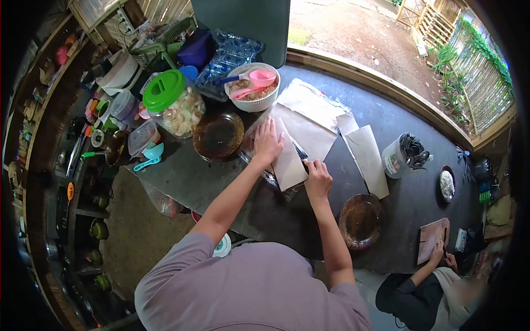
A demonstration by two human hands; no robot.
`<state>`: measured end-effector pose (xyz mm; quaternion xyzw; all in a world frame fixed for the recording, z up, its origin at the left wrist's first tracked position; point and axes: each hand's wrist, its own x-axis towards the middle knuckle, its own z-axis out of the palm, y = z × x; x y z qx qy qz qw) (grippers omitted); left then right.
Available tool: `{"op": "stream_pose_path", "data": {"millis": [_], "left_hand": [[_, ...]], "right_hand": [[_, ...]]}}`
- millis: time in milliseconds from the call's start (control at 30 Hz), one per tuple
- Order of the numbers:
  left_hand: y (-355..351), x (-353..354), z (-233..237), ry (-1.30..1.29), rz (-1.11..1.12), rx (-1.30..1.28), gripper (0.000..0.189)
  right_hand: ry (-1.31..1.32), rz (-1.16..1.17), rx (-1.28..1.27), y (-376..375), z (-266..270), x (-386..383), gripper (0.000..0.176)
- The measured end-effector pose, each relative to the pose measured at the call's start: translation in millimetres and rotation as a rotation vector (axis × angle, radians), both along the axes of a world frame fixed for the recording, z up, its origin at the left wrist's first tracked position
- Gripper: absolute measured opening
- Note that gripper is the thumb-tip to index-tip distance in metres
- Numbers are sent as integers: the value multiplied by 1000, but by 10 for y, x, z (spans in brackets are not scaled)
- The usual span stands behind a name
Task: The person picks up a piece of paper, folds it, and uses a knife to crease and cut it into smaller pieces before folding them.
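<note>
My left hand [268, 142] lies flat on a folded sheet of brown paper [289, 166], its fingers stretched out. Closed around the handle of a knife [300, 150] is my right hand [318, 179]; the dark blade with pale spots lies along the fold, partly hidden by the paper. More brown paper [316, 137] spreads out beneath and beyond the fold. To the right are cut or folded paper strips [369, 157]. Some clear plastic [269, 177] shows under the near edge of the folded sheet.
Left of the paper stand a dark round plate [217, 135], a green-lidded jar [170, 107] and a white bowl [255, 103] with pink scoops. On the right are another dark plate [361, 222] and a cutlery bucket [398, 160]. A co-worker's hands [438, 254] are at a wooden board [432, 238].
</note>
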<state>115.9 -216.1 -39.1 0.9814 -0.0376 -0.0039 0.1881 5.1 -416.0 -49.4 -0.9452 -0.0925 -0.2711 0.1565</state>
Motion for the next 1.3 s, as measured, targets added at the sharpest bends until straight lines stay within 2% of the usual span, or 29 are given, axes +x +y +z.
{"op": "stream_pose_path", "data": {"millis": [67, 267, 433, 467, 567, 733, 800, 867, 900, 967, 1067, 1200, 1267, 1300], "left_hand": [[-16, 49, -408, -210, 51, 58, 78], [-22, 24, -482, -323, 40, 84, 75], [-56, -14, -373, -245, 48, 55, 75], [-33, -18, -372, -245, 49, 40, 75], [-37, -15, -387, -257, 46, 62, 75], [7, -17, -470, -260, 45, 19, 76], [43, 63, -426, -286, 38, -23, 77], [80, 113, -342, -196, 70, -21, 90], [80, 108, -237, -200, 79, -27, 90], [106, 63, 16, -106, 66, 61, 101], [184, 149, -46, -144, 74, 131, 102], [231, 162, -143, -143, 116, 121, 95], [245, 147, -224, -189, 166, -29, 84], [232, 106, -182, -185, 166, -26, 84]], "right_hand": [[17, 3, 0, 19, 14, 19, 11], [-3, 19, -2, 139, -99, 234, 12], [31, 16, -78, 124, -143, 260, 9], [-14, -63, -32, 135, -132, 248, 12], [-31, -108, 5, 60, -109, 215, 20], [-29, -168, 36, 81, -23, 271, 22], [-58, -318, -6, 8, 15, 342, 23], [-84, -339, -31, -127, 49, 440, 22], [-99, -364, -50, -202, 47, 498, 22], [-76, -357, -66, -313, -52, 594, 21], [-63, -333, -174, -376, -177, 679, 26], [-57, -347, -222, -323, -191, 656, 26], [35, -380, -203, -288, -175, 634, 28], [40, -380, -200, -269, -146, 590, 28]]}}
